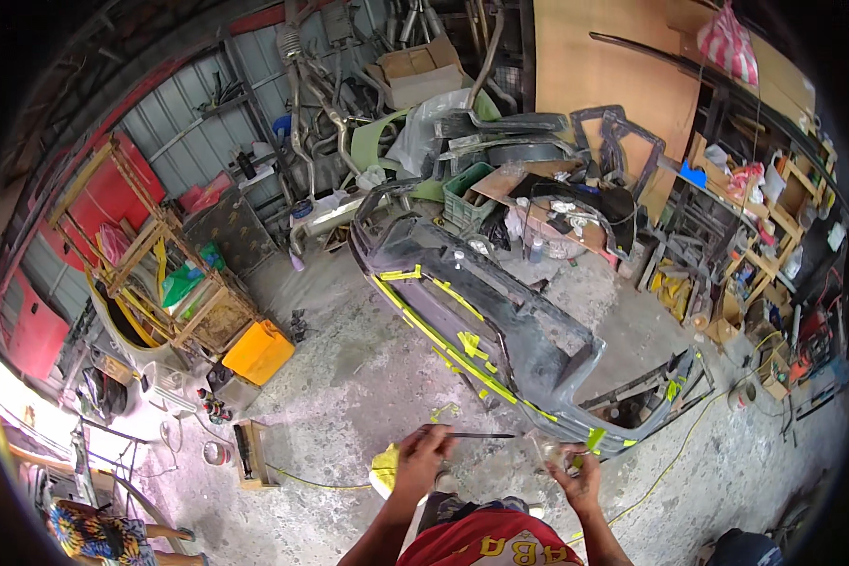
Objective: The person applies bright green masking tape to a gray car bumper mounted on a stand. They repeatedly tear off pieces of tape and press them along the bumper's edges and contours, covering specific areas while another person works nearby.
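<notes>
My left hand point(421, 460) grips a thin dark stick-like tool point(476, 436) that points right, toward my other hand. My right hand point(575, 469) holds a small clear container point(549, 451) at chest height. Just beyond both hands a grey car bumper point(481, 302) lies on the concrete floor, marked with strips of yellow tape point(453, 354). A yellow-green rag point(384, 466) lies on the floor below my left hand.
A yellow canister point(258, 352) and wooden racks point(160, 274) stand at the left. Car panels, pipes and boxes pile up at the back point(443, 123). Shelves with clutter line the right point(774, 245). A yellow cord point(674, 462) crosses the floor. Another person point(104, 538) sits at lower left.
</notes>
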The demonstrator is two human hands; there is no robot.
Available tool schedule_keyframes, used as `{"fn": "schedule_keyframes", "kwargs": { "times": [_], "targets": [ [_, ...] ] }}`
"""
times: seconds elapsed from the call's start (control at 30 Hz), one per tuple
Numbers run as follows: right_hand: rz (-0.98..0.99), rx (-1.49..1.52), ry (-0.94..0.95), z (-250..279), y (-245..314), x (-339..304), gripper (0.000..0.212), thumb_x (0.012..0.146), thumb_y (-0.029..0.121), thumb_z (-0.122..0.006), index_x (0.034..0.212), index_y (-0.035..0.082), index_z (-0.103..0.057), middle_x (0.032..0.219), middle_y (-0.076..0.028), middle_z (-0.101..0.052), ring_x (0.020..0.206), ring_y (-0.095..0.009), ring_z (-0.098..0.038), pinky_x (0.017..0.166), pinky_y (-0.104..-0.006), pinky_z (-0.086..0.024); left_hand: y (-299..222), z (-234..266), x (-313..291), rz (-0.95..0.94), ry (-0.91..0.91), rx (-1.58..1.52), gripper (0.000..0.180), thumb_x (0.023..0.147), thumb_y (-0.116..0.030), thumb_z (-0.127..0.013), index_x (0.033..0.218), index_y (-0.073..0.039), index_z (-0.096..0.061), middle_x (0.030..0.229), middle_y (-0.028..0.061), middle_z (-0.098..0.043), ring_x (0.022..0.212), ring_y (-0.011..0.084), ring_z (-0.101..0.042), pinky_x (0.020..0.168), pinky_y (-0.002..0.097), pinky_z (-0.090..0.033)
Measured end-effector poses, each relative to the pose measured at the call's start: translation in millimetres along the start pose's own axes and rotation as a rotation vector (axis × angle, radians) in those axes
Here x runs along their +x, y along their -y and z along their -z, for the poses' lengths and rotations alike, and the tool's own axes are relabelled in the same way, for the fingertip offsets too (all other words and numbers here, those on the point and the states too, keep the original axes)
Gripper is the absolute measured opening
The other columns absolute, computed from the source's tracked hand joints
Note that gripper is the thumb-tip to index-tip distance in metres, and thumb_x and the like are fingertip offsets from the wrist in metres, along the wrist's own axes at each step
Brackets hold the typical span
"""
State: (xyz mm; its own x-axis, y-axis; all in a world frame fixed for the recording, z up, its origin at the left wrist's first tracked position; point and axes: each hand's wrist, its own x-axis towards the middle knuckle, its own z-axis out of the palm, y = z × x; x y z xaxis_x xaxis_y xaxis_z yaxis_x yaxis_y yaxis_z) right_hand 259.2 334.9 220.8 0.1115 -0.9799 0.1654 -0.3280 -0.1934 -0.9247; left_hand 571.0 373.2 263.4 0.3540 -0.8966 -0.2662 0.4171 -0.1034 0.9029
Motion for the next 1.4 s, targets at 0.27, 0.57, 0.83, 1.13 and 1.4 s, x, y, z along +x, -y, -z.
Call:
{"fn": "schedule_keyframes", "kwargs": {
  "times": [0.27,0.57,0.83,1.13,1.4],
  "targets": [
    [0.123,0.022,0.149,-142,53,48,0.046,0.073,0.011,-0.091,0.110,0.009,-0.064,0.102,-0.006,-0.071,0.081,-0.016,-0.062,0.068,-0.0307,-0.051,-52,142,50,-0.133,-0.276,-0.296,0.022,0.102,-0.024,-0.065,0.096,-0.002,-0.070,0.085,0.0040,-0.068,0.078,0.0135,-0.063,0.061,0.0264,-0.045],
    [0.177,0.000,0.308,-227,76,136,0.047,0.076,0.011,-0.090,0.112,0.007,-0.061,0.100,-0.008,-0.068,0.085,-0.019,-0.067,0.074,-0.0318,-0.053,-90,206,119,-0.156,-0.489,-0.393,0.024,0.103,-0.029,-0.064,0.092,-0.007,-0.064,0.082,0.0009,-0.063,0.072,0.0105,-0.059,0.059,0.0248,-0.043],
    [0.201,0.315,0.403,-339,63,273,0.044,0.076,0.008,-0.088,0.110,0.007,-0.059,0.105,-0.007,-0.065,0.088,-0.017,-0.061,0.075,-0.0316,-0.048,-135,220,215,-0.190,-0.590,-0.423,0.028,0.103,-0.029,-0.063,0.091,-0.003,-0.066,0.078,0.0043,-0.062,0.065,0.0109,-0.056,0.055,0.0247,-0.041],
    [0.243,0.353,0.337,-418,77,387,0.046,0.075,0.007,-0.087,0.110,0.011,-0.058,0.105,-0.004,-0.065,0.085,-0.016,-0.058,0.068,-0.0312,-0.046,-250,182,322,-0.305,-0.377,0.151,0.023,0.104,-0.020,-0.058,0.103,0.002,-0.066,0.088,0.0127,-0.069,0.070,0.0152,-0.060,0.061,0.0281,-0.047],
    [0.076,0.185,0.126,-483,75,415,0.045,0.074,0.008,-0.088,0.109,0.010,-0.060,0.102,-0.007,-0.065,0.078,-0.018,-0.057,0.065,-0.0323,-0.048,-267,217,431,-0.178,0.268,0.429,0.016,0.098,-0.006,-0.064,0.110,0.004,-0.069,0.101,0.0129,-0.071,0.088,0.0166,-0.064,0.081,0.0292,-0.052]
  ]
}}
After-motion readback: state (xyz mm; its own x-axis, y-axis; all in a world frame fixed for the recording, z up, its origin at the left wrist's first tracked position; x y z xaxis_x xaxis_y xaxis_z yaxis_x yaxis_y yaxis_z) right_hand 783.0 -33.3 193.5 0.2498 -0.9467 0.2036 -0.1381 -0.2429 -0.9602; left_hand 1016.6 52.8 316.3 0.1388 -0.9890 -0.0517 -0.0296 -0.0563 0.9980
